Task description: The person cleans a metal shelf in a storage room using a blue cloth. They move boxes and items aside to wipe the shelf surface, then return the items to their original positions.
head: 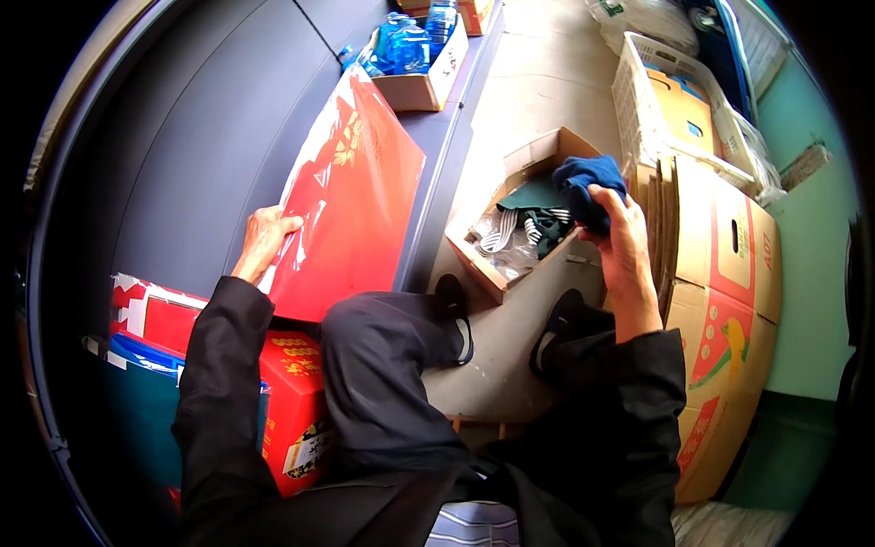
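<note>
My left hand (264, 241) grips the left edge of a large red paperboard sheet (355, 225), its thumb on the red face. The sheet has a gold printed motif and a torn white border, and stands tilted beside my left knee. A bunched dark blue cloth (589, 188) is in my right hand (623, 236), above the right side of an open cardboard box (478, 270). Inside that box lie dark green fabric (530, 197), black-and-white striped bands (502, 232) and clear plastic wrapping (509, 263). The lower part of the blue cloth is hidden by my fingers.
A box of blue plastic bottles (410, 48) sits on the dark shelf (198, 130). Red gift boxes (294, 396) stand by my left arm. To the right are flattened cartons (724, 301), with a white plastic crate (625, 102) beyond them. My feet rest on the floor (506, 383).
</note>
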Demonstrator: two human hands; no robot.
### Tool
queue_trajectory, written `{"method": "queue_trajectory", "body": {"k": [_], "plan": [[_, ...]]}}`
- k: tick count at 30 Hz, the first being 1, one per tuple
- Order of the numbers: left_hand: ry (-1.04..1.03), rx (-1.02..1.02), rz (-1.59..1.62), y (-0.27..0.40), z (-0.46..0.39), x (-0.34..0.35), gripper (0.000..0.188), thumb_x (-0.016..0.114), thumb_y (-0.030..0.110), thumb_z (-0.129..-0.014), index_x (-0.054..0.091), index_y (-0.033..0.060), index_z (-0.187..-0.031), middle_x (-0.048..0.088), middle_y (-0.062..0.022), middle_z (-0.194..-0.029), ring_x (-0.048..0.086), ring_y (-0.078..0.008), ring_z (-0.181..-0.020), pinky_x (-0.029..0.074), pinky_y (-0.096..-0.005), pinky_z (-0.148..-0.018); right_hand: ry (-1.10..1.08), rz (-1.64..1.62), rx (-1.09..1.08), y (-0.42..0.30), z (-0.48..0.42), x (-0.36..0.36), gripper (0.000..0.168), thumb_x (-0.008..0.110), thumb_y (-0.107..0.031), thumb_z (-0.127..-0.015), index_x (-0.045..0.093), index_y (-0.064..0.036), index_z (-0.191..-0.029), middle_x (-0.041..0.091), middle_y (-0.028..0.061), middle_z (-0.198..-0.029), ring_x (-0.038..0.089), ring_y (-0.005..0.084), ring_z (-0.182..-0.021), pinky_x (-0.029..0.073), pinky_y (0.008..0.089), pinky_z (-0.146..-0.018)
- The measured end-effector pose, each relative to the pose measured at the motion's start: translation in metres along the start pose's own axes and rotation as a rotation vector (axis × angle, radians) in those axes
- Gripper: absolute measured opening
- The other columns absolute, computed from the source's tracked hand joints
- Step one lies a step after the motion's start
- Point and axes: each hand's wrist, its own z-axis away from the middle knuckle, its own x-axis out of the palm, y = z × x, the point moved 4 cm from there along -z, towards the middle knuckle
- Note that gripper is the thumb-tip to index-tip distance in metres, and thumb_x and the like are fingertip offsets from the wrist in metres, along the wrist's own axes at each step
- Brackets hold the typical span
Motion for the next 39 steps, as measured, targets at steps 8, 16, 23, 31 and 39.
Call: {"method": "queue_trajectory", "body": {"k": [8,16,23,31,39], "plan": [[0.026,0.244,0.047,0.054,0.031,-0.028,0.039,0.072,0.019,-0.085,0.041,0.0027,-0.068,0.040,0.0018,-0.062,0.038,-0.0071,-0.061,0.035,-0.0309,-0.053,0.010,-0.053,-0.033,-0.006,0.001,-0.015,0.057,0.079,-0.037,-0.081,0.054,-0.002,-0.119,0.061,0.0094,-0.096,0.065,0.0165,-0.076,0.054,0.0267,-0.056],[0.006,0.531,-0.083,0.170,0.110,-0.072,0.039,0.068,0.005,-0.088,0.033,0.0034,-0.071,0.028,0.0028,-0.070,0.028,-0.0064,-0.064,0.027,-0.0278,-0.055,0.052,-0.101,-0.061,-0.006,-0.003,-0.031,0.047,0.076,-0.035,-0.083,0.058,-0.004,-0.113,0.063,0.0085,-0.091,0.064,0.0164,-0.074,0.054,0.0269,-0.056],[-0.066,0.697,-0.241,0.249,0.168,-0.099,0.014,0.066,0.007,-0.084,0.070,-0.0064,-0.089,0.048,-0.0047,-0.072,0.046,-0.0124,-0.065,0.037,-0.0292,-0.060,0.071,-0.232,-0.075,-0.003,-0.006,-0.043,0.045,0.074,-0.034,-0.085,0.063,-0.006,-0.118,0.067,0.0094,-0.098,0.069,0.0189,-0.080,0.058,0.0288,-0.058],[-0.262,0.454,0.078,0.272,0.241,-0.090,0.028,0.068,0.016,-0.085,0.071,-0.0072,-0.102,0.070,-0.0109,-0.086,0.064,-0.0163,-0.069,0.052,-0.0278,-0.067,0.101,-0.640,-0.185,-0.006,0.006,-0.076,0.033,0.068,-0.030,-0.088,0.063,-0.006,-0.110,0.069,0.0095,-0.089,0.067,0.0222,-0.074,0.056,0.0351,-0.062],[-0.402,0.598,-0.006,0.267,0.269,-0.056,0.017,0.073,0.010,-0.083,0.069,-0.0070,-0.086,0.061,-0.0086,-0.070,0.055,-0.0135,-0.060,0.043,-0.0292,-0.058,0.241,-0.718,-0.185,-0.014,0.037,-0.122,0.031,0.067,-0.027,-0.089,0.062,-0.005,-0.109,0.069,0.0100,-0.098,0.069,0.0233,-0.082,0.056,0.0360,-0.067]]}}
